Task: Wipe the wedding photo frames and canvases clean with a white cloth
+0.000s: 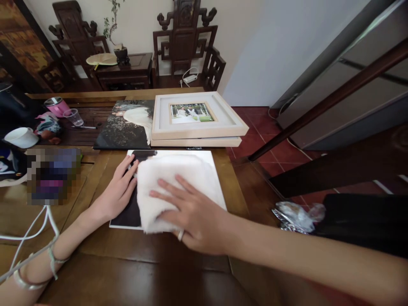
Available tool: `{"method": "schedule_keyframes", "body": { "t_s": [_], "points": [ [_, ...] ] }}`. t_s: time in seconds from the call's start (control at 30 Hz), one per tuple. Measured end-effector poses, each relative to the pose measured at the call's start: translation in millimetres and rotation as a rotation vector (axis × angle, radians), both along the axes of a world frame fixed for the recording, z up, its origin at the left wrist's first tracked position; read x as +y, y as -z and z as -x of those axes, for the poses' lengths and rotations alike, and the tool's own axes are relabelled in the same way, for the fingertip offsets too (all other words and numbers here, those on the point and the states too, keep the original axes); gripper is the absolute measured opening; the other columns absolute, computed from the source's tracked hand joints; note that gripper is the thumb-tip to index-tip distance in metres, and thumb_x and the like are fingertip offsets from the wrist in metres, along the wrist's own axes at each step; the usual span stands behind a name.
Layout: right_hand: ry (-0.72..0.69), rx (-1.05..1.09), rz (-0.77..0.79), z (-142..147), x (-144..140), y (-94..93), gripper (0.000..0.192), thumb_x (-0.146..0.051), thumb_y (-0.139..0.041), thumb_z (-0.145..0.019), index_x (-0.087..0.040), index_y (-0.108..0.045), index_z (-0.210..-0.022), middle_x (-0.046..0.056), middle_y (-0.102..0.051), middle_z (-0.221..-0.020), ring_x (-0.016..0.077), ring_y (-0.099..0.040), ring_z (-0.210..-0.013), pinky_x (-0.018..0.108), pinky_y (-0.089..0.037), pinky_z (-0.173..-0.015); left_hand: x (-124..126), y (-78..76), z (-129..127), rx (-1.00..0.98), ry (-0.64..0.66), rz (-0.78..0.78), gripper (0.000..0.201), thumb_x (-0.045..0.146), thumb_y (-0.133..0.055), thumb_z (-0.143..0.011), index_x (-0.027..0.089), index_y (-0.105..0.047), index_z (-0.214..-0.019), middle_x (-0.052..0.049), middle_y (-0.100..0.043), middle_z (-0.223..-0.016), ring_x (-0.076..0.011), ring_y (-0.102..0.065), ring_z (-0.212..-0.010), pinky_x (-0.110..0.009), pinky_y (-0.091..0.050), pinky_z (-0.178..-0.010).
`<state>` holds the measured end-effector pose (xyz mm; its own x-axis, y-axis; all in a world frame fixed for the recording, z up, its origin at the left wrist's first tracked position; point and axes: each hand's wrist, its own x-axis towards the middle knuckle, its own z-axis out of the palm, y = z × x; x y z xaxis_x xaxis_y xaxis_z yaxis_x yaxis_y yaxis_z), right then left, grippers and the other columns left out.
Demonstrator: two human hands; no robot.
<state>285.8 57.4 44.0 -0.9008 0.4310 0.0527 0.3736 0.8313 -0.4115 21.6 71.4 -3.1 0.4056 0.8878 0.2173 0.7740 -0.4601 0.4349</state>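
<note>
A flat photo panel (pixel 210 170) with a black and white print lies on the wooden table (pixel 127 255) in front of me. A white cloth (pixel 165 182) is spread over most of it. My right hand (pixel 191 212) lies flat on the cloth, fingers spread, pressing it onto the panel. My left hand (pixel 117 191) rests palm down on the panel's dark left edge, steadying it.
Behind the panel lie a dark wedding print (pixel 124 125) and two stacked pale wooden frames (pixel 197 119). At the left stand a pink cup (pixel 57 105), a clear plastic cup (pixel 74 117) and a white mug (pixel 21 137). White cables (pixel 32 233) cross the left. Crumpled plastic (pixel 296 216) lies right.
</note>
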Motion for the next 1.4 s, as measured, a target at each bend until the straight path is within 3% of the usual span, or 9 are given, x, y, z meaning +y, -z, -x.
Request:
{"method": "schedule_keyframes", "body": {
  "t_s": [0.17, 0.3, 0.53, 0.73, 0.83, 1.0, 1.13, 1.23, 1.4],
  "points": [
    [0.117, -0.061, -0.118, 5.0, 25.0, 2.1, 0.053, -0.007, -0.058, -0.073, -0.015, -0.061, -0.125, 0.013, -0.039, -0.153, 0.0356, -0.023, -0.145, 0.065, -0.019, -0.114, -5.7, -4.6, -1.1, -0.010, -0.019, -0.009, 0.051, 0.034, -0.031, -0.103, 0.024, -0.026, -0.153, -0.012, -0.019, -0.161, -0.0272, -0.017, -0.149, -0.052, -0.020, -0.120],
    [0.135, -0.099, -0.165, 8.9, 19.0, 0.5, 0.052, -0.006, -0.058, -0.073, -0.014, -0.061, -0.124, 0.014, -0.037, -0.154, 0.0382, -0.019, -0.146, 0.068, -0.017, -0.113, -9.2, -1.5, 1.9, -0.012, -0.010, -0.033, 0.051, 0.035, -0.031, -0.103, 0.019, -0.030, -0.151, -0.014, -0.021, -0.160, -0.0269, -0.018, -0.149, -0.051, -0.019, -0.121],
    [0.195, -0.137, -0.111, 19.4, -43.1, -11.7, 0.045, -0.008, -0.053, -0.081, -0.011, -0.061, -0.126, 0.015, -0.037, -0.155, 0.0378, -0.017, -0.146, 0.064, -0.016, -0.116, -22.0, 1.3, 7.4, -0.007, -0.015, -0.042, 0.056, 0.042, -0.028, -0.101, 0.010, -0.037, -0.147, -0.019, -0.025, -0.158, -0.0281, -0.020, -0.148, -0.049, -0.019, -0.121],
    [0.018, -0.142, -0.059, 20.8, -98.9, -27.1, 0.036, -0.021, -0.057, -0.087, -0.017, -0.065, -0.121, 0.014, -0.035, -0.156, 0.0402, -0.017, -0.145, 0.067, -0.015, -0.114, -27.5, -2.9, 11.1, -0.022, -0.024, -0.034, 0.055, 0.040, -0.028, -0.101, 0.010, -0.036, -0.147, -0.020, -0.024, -0.158, -0.0289, -0.018, -0.149, -0.050, -0.018, -0.121],
    [-0.106, -0.173, -0.086, 22.4, -87.2, -36.0, 0.035, -0.027, -0.058, -0.088, -0.017, -0.065, -0.121, 0.017, -0.038, -0.153, 0.0426, -0.024, -0.143, 0.069, -0.020, -0.112, -23.5, -2.0, 14.6, -0.042, 0.006, -0.045, 0.054, 0.037, -0.030, -0.102, 0.010, -0.033, -0.149, -0.021, -0.021, -0.159, -0.0292, -0.016, -0.149, -0.052, -0.019, -0.120],
    [-0.226, -0.124, -0.140, 28.1, -26.8, -29.4, 0.035, -0.026, -0.059, -0.085, -0.020, -0.066, -0.119, 0.012, -0.041, -0.153, 0.0390, -0.023, -0.145, 0.071, -0.018, -0.111, -13.5, 2.3, 20.4, -0.125, 0.078, -0.045, 0.053, 0.035, -0.038, -0.100, 0.023, -0.032, -0.151, -0.014, -0.018, -0.161, -0.0304, -0.015, -0.150, -0.051, -0.024, -0.119],
    [-0.088, -0.058, -0.118, 22.0, 5.8, -12.4, 0.041, -0.016, -0.058, -0.079, -0.018, -0.065, -0.120, 0.011, -0.037, -0.155, 0.0354, -0.019, -0.147, 0.071, -0.013, -0.112, -11.1, 3.5, 16.1, -0.115, 0.008, -0.062, 0.048, 0.033, -0.032, -0.102, 0.025, -0.034, -0.150, -0.012, -0.023, -0.161, -0.0289, -0.020, -0.149, -0.051, -0.023, -0.120],
    [0.058, -0.047, -0.097, 13.5, 9.9, -7.9, 0.045, -0.009, -0.053, -0.078, -0.015, -0.062, -0.122, 0.012, -0.038, -0.154, 0.0346, -0.020, -0.147, 0.070, -0.013, -0.113, -12.5, 1.2, 10.6, -0.087, -0.016, -0.086, 0.049, 0.031, -0.031, -0.103, 0.022, -0.030, -0.151, -0.014, -0.024, -0.160, -0.0274, -0.019, -0.149, -0.051, -0.021, -0.120],
    [0.079, -0.037, -0.011, 7.5, -17.5, -15.8, 0.039, -0.008, -0.051, -0.078, -0.013, -0.066, -0.115, 0.012, -0.038, -0.155, 0.0360, -0.016, -0.147, 0.067, -0.010, -0.115, -14.2, -3.2, 7.7, -0.058, -0.027, -0.056, 0.049, 0.032, -0.031, -0.103, 0.022, -0.030, -0.151, -0.014, -0.023, -0.160, -0.0270, -0.020, -0.149, -0.051, -0.021, -0.120]
  ]
}}
